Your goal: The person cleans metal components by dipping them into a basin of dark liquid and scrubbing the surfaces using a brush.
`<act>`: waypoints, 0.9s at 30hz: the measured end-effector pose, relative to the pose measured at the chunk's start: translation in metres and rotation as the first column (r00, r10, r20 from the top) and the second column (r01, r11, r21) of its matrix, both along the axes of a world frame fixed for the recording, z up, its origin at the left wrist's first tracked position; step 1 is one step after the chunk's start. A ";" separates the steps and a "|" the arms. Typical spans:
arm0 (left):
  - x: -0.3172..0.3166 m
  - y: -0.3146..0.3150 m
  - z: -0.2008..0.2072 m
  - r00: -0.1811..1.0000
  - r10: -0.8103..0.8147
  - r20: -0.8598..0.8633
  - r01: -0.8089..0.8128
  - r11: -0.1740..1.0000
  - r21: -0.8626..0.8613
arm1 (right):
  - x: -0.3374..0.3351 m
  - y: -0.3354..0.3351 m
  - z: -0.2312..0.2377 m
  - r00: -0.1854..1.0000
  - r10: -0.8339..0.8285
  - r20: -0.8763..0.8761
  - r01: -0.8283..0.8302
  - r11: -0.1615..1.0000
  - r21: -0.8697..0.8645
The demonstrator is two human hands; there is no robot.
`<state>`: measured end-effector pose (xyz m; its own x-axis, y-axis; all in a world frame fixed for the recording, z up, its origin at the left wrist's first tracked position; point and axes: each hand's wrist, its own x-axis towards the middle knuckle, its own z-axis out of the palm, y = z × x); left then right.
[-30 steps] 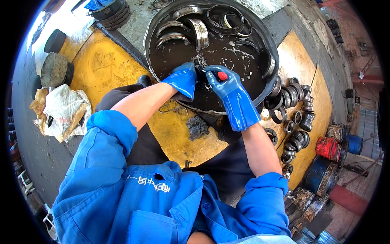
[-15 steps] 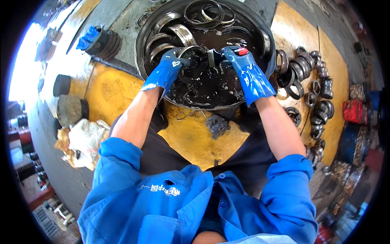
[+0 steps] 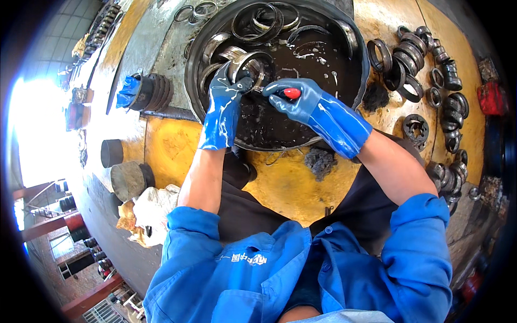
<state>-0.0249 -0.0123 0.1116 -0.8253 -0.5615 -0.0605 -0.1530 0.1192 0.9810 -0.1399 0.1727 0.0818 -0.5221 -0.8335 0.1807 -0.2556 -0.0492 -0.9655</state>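
Observation:
My left hand (image 3: 229, 89), in a wet blue rubber glove, grips a shiny metal ring (image 3: 258, 64) by its near left side. The ring is tilted above dark liquid in a large round basin (image 3: 195, 99). My right hand (image 3: 296, 99), gloved alike, is closed around a red-handled tool (image 3: 292, 93). Its fingers point at the ring's opening, close to its lower right side. The tool's working end is mostly hidden by the glove and ring, so its kind is unclear. More metal rings (image 3: 257, 22) lie in the basin, at its far side and left.
Dark rings (image 3: 407, 56) and a slotted disc (image 3: 416, 129) lie on the yellow floor sheet to the right. A dark fibrous clump (image 3: 320, 161) sits between my legs. On the left are a ribbed cylinder with blue plastic (image 3: 153, 92), round blocks (image 3: 128, 180) and a white bag (image 3: 156, 207).
My right hand has moved left with the red-handled tool, up to the ring. My left hand has raised and turned the ring, so its opening shows more. The whole view has shifted.

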 end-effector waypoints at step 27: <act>-0.004 0.020 -0.004 1.000 0.011 -0.020 -0.010 0.996 0.093 | -0.039 0.003 0.015 0.912 -0.366 0.183 0.238 0.838 0.492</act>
